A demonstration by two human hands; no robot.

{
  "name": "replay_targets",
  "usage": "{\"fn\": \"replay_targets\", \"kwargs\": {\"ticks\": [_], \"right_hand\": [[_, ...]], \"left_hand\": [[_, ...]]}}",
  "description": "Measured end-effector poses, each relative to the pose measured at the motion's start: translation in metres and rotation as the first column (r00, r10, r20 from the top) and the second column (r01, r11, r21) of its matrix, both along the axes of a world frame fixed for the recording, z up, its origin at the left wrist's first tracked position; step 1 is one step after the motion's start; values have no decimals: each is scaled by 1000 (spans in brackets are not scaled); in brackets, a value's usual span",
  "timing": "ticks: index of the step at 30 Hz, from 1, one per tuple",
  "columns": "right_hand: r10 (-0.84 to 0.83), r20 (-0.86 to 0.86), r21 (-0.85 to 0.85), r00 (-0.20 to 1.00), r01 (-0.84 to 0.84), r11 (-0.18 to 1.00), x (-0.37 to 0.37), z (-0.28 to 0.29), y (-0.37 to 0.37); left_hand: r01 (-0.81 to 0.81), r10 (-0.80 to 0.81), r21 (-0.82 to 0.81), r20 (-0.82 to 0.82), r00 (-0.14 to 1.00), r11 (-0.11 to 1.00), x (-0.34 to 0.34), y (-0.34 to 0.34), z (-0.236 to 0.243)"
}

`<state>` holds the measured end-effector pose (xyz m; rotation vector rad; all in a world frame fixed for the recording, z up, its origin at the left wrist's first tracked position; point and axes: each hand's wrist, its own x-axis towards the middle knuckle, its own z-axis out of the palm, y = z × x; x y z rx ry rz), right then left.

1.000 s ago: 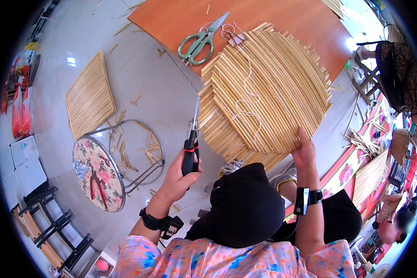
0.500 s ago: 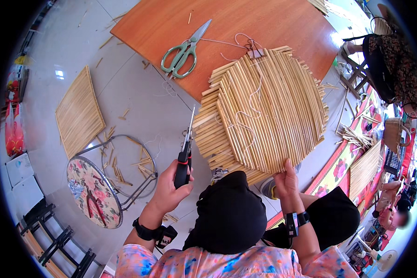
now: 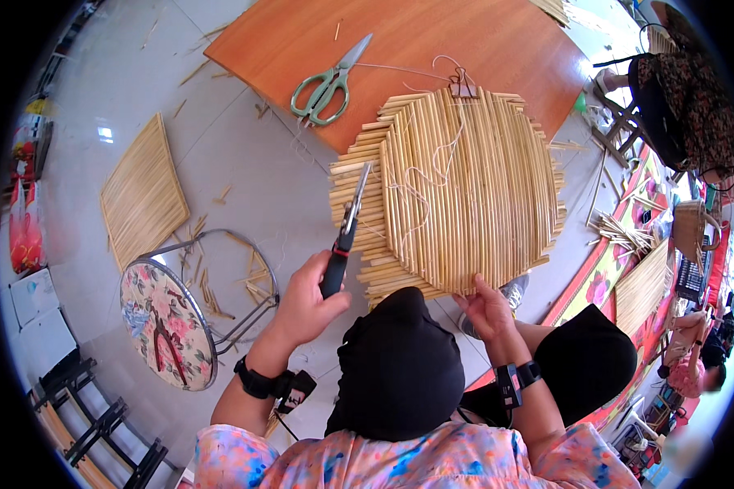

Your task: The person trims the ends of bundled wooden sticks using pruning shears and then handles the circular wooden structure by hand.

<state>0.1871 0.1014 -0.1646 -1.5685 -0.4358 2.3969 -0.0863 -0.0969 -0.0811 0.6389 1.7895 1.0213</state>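
My left hand (image 3: 308, 301) grips black-handled shears (image 3: 341, 248), their steel blades over the left edge of a panel (image 3: 473, 187) of pale straw-coloured sticks. My right hand (image 3: 485, 306) pinches the panel's near edge at the bottom. Loose white thread trails across the panel, and a binder clip (image 3: 463, 83) sits on its far edge. The panel's far end lies at an orange-brown wooden table (image 3: 400, 33), where green-handled scissors (image 3: 324, 90) rest, blades pointing away from me.
At left are a folded floral stool (image 3: 159, 326), a stick mat (image 3: 143, 191), scattered offcuts and black folding frames (image 3: 98, 416). At right are a red floral cloth (image 3: 603, 277) with stick bundles, a basket (image 3: 687, 232), a person's dark clothing (image 3: 677, 114) and another person in pink (image 3: 685, 371).
The panel has turned more upright in view and its near edge has shifted down with my right hand. The shears now reach onto the panel's left edge.
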Motion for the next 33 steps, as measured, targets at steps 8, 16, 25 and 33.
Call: {"fn": "replay_targets", "kwargs": {"ticks": [8,16,25,33], "right_hand": [[750,355,199,558,-829,523,-15,92,56],[641,458,854,616,-506,-123,-204,89,138],[693,693,720,199,-245,-649,-309,40,138],[744,667,733,42,-212,-646,-311,41,147]], "left_hand": [[-107,110,-30,114,987,994,-7,12,6],[-47,45,-174,-16,999,984,-15,29,15],[-44,14,-171,-169,985,984,-6,30,9],[21,-91,-255,-266,960,967,-5,39,15]]}}
